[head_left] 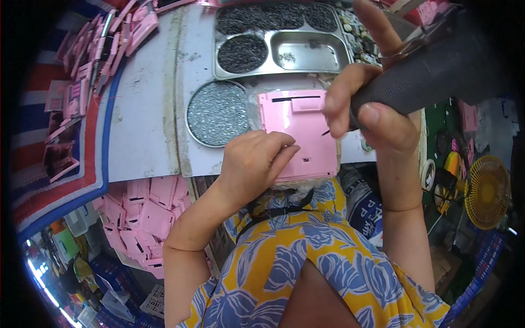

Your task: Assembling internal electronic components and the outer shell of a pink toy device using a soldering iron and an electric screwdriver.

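Observation:
A pink plastic case part point(314, 150) lies on the bench in front of me, with a long slot near its far edge. My left hand point(252, 161) rests over its left side, thumb and fingertips pinched together. Whatever they hold, if anything, is too small to make out. My right hand point(377, 112) grips a black electric screwdriver point(426, 76), index finger raised. Its thin bit points down left, over the right part of the case. Left of the case stands a round metal dish point(187, 116) full of small silvery screws.
Behind the case stands a steel compartment tray point(322, 59) with dark small parts. More pink parts point(156, 216) fill a container below the bench at left. Pink pieces point(82, 93) lie on a striped cloth point(41, 117) at far left. A yellow fan point(488, 191) stands at right.

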A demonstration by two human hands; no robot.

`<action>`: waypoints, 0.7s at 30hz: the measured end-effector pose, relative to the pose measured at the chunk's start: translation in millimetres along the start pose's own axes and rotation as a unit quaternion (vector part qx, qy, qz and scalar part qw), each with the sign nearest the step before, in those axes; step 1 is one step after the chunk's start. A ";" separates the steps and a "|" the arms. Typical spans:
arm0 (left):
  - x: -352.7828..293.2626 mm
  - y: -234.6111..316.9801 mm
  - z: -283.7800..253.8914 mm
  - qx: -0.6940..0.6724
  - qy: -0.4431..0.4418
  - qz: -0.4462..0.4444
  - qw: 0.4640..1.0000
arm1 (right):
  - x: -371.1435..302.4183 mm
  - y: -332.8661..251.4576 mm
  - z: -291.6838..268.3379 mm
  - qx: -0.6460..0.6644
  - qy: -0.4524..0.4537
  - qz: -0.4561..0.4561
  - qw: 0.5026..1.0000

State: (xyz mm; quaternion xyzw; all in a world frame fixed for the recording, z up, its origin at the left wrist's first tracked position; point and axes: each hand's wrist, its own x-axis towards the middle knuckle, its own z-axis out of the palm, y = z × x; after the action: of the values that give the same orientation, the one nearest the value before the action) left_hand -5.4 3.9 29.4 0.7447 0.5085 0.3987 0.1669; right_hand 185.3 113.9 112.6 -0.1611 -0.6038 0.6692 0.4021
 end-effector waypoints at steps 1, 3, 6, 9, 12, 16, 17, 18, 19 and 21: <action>0.4 4.4 3.0 -0.011 -0.002 -0.002 1.000 | -4.1 -0.8 4.6 0.012 0.009 0.000 1.000; 3.4 11.3 6.7 -0.029 -0.005 -0.005 1.000 | -12.2 2.1 9.2 0.045 0.017 -0.004 0.999; 9.3 15.8 10.4 -0.050 0.004 0.007 0.999 | -21.1 6.0 16.0 0.080 0.034 -0.031 0.996; 10.2 17.8 13.4 -0.059 -0.004 0.007 0.998 | -17.2 1.4 28.9 0.102 0.032 -0.069 0.992; 11.2 17.6 14.1 -0.066 -0.004 0.001 0.998 | -20.6 11.7 24.0 0.129 0.030 -0.092 0.987; 10.8 14.4 16.4 -0.053 -0.014 0.008 0.998 | -28.4 12.5 18.6 0.039 0.061 -0.049 0.996; 11.5 15.1 16.0 -0.040 -0.016 0.015 0.999 | -29.3 13.5 19.2 0.039 0.066 -0.050 0.996; 12.7 15.4 16.7 -0.029 -0.019 0.023 0.999 | -30.4 14.1 19.3 0.038 0.072 -0.050 0.995; 13.6 15.1 17.5 -0.054 -0.017 0.013 0.998 | -31.6 14.6 18.2 0.037 0.076 -0.050 0.995; 14.2 15.3 21.7 -0.107 -0.015 -0.009 0.994 | -37.8 15.1 15.1 0.038 0.095 -0.041 0.994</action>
State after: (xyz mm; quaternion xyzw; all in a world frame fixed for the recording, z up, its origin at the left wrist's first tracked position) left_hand 23.1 13.4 31.8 0.7241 0.4669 0.4381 0.2564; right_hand 193.2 76.7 91.5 -0.1835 -0.5434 0.6562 0.4904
